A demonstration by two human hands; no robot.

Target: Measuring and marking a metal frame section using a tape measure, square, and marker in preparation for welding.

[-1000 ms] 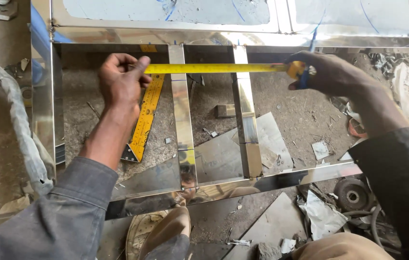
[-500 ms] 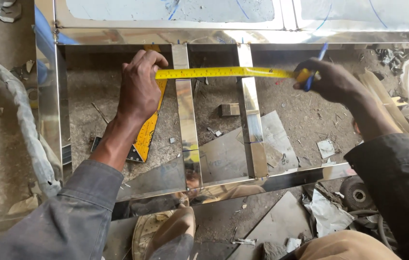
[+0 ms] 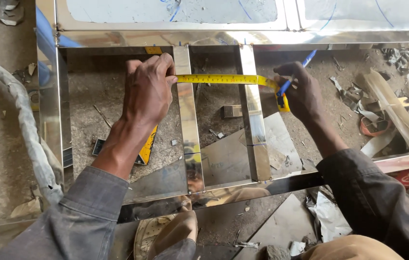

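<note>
Shortening since before, the yellow tape measure (image 3: pixel 223 79) spans two steel uprights; my left hand (image 3: pixel 147 89) pinches its end, my right hand (image 3: pixel 300 94) grips its case and a blue pen (image 3: pixel 297 73).

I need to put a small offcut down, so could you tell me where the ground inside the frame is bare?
Barest is between the two steel uprights, under the tape measure. Left of them the left hand and yellow square crowd it; right of them lie a metal sheet and scraps.

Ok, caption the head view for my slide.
Left hand and right hand stretch a yellow tape measure across two upright bars of a shiny steel frame on the workshop floor.
</note>
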